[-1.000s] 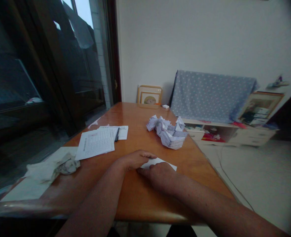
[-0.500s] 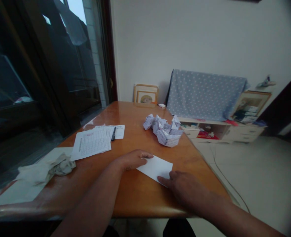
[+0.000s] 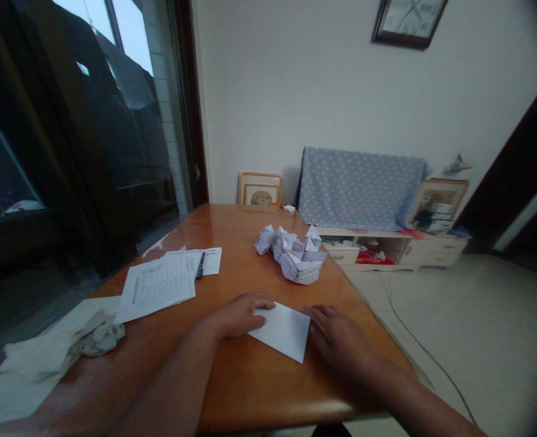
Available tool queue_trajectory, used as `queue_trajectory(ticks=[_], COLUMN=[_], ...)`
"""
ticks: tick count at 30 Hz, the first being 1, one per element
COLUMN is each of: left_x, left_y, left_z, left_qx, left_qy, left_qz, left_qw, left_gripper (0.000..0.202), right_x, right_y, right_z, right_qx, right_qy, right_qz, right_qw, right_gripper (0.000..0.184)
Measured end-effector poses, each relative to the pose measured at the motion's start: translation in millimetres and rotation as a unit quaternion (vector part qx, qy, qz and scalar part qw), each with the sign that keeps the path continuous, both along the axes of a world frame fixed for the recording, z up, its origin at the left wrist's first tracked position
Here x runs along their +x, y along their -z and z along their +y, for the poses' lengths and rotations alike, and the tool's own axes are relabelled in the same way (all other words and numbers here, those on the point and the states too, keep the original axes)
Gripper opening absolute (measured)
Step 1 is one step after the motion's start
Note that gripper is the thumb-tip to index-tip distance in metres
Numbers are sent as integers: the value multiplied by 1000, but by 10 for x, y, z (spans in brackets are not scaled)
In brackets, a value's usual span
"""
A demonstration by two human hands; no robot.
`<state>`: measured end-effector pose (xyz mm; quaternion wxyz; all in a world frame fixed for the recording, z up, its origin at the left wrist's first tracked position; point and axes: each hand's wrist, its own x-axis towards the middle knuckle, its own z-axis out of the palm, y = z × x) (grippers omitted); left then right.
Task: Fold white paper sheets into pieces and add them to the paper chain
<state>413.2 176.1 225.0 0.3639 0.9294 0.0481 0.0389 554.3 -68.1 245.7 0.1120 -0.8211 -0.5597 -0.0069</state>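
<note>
A small white folded sheet of paper [image 3: 283, 331] lies on the wooden table near its front edge. My left hand [image 3: 241, 314] holds the paper's left end, with the thumb on top and the index finger along the far edge. At the paper's right edge rests my right hand [image 3: 336, 334], its fingers stretched out and the fingertips by the far right corner. Whether those fingertips touch the paper, I cannot tell. Beyond both hands sits a group of folded paper pieces [image 3: 298, 261] made from printed sheets.
On the left of the wooden table [image 3: 177, 376] lie printed sheets [image 3: 159, 288], a black pen [image 3: 200, 266] and a crumpled cloth-like heap [image 3: 98, 334]. A framed picture [image 3: 260, 189] stands at the far end. Past the right edge, a cable [image 3: 426, 349] runs over the floor.
My right hand has shifted from the paper's near right part to its far right corner. My left hand still holds the left end. The camera view has tilted up and turned slightly right.
</note>
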Motion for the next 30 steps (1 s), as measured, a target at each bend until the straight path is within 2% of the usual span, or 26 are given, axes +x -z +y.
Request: queue_trajectory(ticks=[5, 14, 20, 25, 30], left_x=[-3, -18, -4, 27, -8], left_y=[-15, -24, 7, -15, -154], left_z=[-30, -88, -118, -151, -252], left_qx=[27, 41, 44, 57, 57], left_qy=[-9, -14, -13, -23, -9], left_qz=[-8, -12, -31, -56, -92], left_qw=[1000, 999, 998, 997, 994], left_gripper=[53, 54, 54, 49, 47], right_x=[-8, -11, 11, 40, 44], right_y=[140, 144, 287, 354, 294], right_z=[194, 307, 268, 201, 59], right_qx=[-10, 28, 103, 172, 245], right_qy=[44, 86, 89, 110, 155], right_qz=[12, 103, 167, 281, 421], right_qw=[999, 991, 976, 938, 859], right_gripper=[51, 46, 48, 43, 38])
